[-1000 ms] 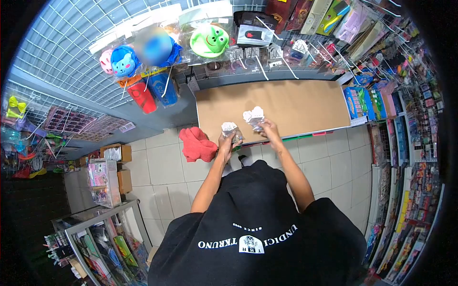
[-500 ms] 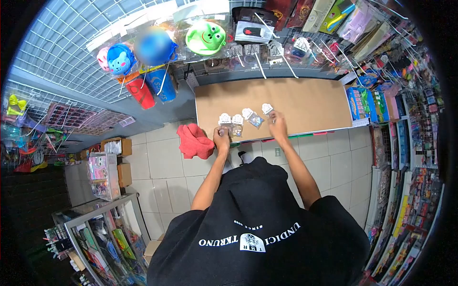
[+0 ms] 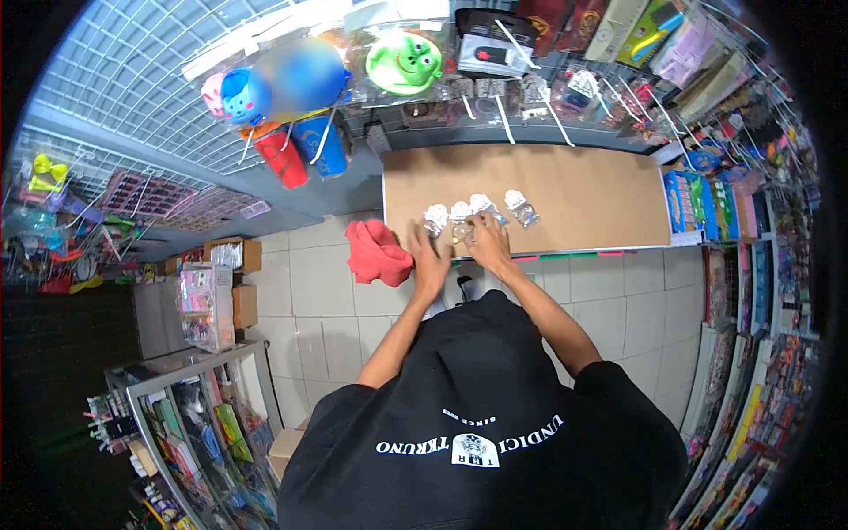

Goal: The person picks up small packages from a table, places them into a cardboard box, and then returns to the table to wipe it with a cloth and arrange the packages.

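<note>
Four small clear packets with white card tops lie in a loose row on a brown board surface [image 3: 601,194]. My left hand [image 3: 430,261] has its fingers stretched out at the lower edge of the leftmost packet [image 3: 435,218]. Fingers apart, my right hand [image 3: 489,245] rests over the lower parts of the two middle packets, one with a card top [image 3: 460,211] beside another card top [image 3: 480,203]. It partly hides them. Right of that hand is the last packet [image 3: 523,210], tilted and untouched. The packets' contents are too small to make out.
A red cloth [image 3: 378,253] hangs at the board's left end. Packaged goods hang on hooks above, including a green frog-faced item [image 3: 405,62]. Blue boxes [image 3: 685,199] stand at the right end. A glass display case [image 3: 190,397] is at lower left.
My right hand has moved left from the rightmost packet to the middle ones. My left hand has loosened from the leftmost packet. The packets sit closer together, and the view has shifted.
</note>
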Demonstrator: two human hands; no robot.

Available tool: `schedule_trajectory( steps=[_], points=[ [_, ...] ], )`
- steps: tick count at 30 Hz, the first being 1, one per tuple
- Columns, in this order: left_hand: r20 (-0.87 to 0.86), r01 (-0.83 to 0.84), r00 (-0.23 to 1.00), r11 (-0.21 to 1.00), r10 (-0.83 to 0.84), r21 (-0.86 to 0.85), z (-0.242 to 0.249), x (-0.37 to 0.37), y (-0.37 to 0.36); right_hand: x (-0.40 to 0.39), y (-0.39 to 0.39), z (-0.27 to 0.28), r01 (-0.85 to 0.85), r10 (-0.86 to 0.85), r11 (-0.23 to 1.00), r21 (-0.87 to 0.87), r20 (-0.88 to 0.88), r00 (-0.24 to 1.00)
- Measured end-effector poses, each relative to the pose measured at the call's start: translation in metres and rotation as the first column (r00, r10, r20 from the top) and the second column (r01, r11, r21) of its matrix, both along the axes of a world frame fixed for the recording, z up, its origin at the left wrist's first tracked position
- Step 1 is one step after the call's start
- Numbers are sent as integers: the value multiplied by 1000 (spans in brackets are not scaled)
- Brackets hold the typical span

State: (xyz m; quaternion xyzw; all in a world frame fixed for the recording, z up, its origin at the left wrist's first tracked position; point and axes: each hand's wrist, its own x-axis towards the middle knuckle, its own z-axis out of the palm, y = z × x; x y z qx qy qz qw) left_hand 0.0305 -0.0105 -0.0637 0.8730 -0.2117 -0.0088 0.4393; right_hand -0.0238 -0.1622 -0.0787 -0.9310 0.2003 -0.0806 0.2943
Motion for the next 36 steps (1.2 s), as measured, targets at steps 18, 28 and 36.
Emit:
schedule_trajectory(
  steps=[18,28,36],
  points=[
    [-33,132,991,991,-132,1,102,45,156,28,76,144,-692,569,654,304,405,716],
    [-619,276,636,885,-461,-375,115,-29,21,-26,25,105,-73,-463,183,980,152,873],
    [-145,660,751,737,-644,144,3,8,-87,-100,-119,24,249,-775,372,894,152,613]
  ],
)
